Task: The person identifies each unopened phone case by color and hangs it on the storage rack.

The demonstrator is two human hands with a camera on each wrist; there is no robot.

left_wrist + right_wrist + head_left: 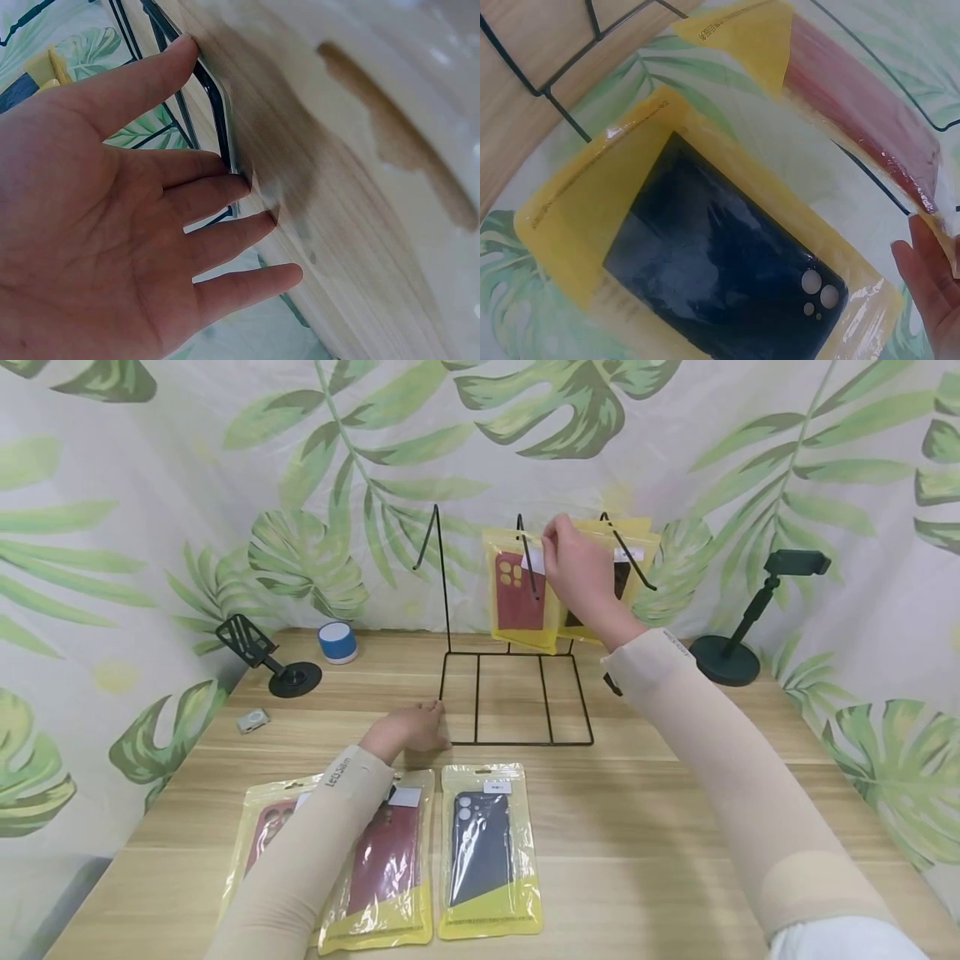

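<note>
My right hand [581, 568] is raised at a black wire display rack [517, 744], pinching the upper edge of a yellow-edged packet with a red phone case [519, 597] at the middle hook. In the right wrist view my fingertips [922, 262] meet the top of that red-case packet [855, 97]. Just beside it hangs a packet with a dark phone case [720, 255], partly covered by my hand in the head view. Low at the rack's front left corner is my left hand [416, 728], its fingers extended and thumb [169, 67] against the wire base.
On the table's front lie packets with a dark case [480, 843] and red cases [386, 860], partly under my left forearm. A phone stand [294, 678], a blue speaker [337, 643] and a small silver device [252, 720] are at left. Another phone holder [726, 658] stands at right.
</note>
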